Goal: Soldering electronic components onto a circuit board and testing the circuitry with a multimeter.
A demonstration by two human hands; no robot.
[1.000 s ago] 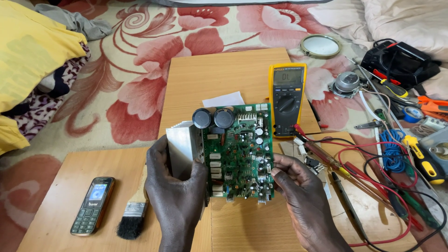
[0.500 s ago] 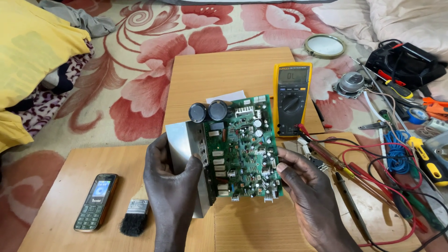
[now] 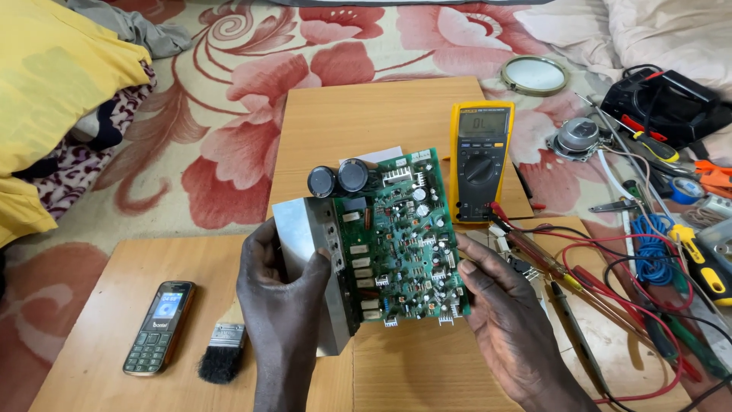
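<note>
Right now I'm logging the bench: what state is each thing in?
Circuit board: held up, tilted, in both hands.
Left hand: gripping the board's metal heatsink.
Right hand: steadying the board's right edge.
Multimeter: display on, flat.
Phone: screen lit.
Brush: lying untouched.

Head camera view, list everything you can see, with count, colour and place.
circuit board: one, green, two black capacitors at its top, held up over the boards
metal heat sink: one, silver, on the circuit board's left edge
multimeter: one, yellow and grey, on the far wooden board
test leads: red and black, at right
mobile phone: one, dark, on the near wooden board at left
brush: one, black bristles, beside the phone
wooden boards: light brown, on the floral carpet
round mirror: one, on the carpet, far right
screwdrivers and tools: several, right edge
yellow cloth: top left
left hand: grips the heat sink
right hand: fingers on the circuit board's right edge
</note>
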